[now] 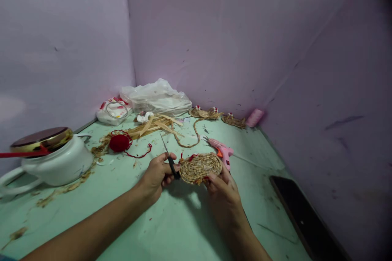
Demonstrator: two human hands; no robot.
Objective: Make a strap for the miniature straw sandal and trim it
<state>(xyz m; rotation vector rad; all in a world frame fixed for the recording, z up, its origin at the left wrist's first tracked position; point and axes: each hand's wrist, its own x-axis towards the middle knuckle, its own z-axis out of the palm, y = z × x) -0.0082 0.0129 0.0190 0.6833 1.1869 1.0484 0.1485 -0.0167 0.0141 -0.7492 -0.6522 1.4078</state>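
My left hand (pixel 159 173) is closed around the black handles of a pair of scissors (pixel 173 167), whose thin blades point up and away. My right hand (pixel 225 189) grips an oval coiled mat of braided straw (pixel 200 168) by its right end, thumb on the near face. Red yarn shows at the mat's upper and lower edges. The mat is held above the table, its left end close beside the scissors; whether they touch I cannot tell. Just behind my right hand lies a pink glue gun (pixel 224 151).
Behind lie a red yarn ball (pixel 120 142), dry straw strips (pixel 153 125), a braided cord (pixel 196 136), a plastic bag (pixel 157 96), straw pieces (pixel 206 113) and a pink spool (pixel 255 118). A white pot (pixel 65 165) stands left; a dark phone (pixel 301 208) lies right.
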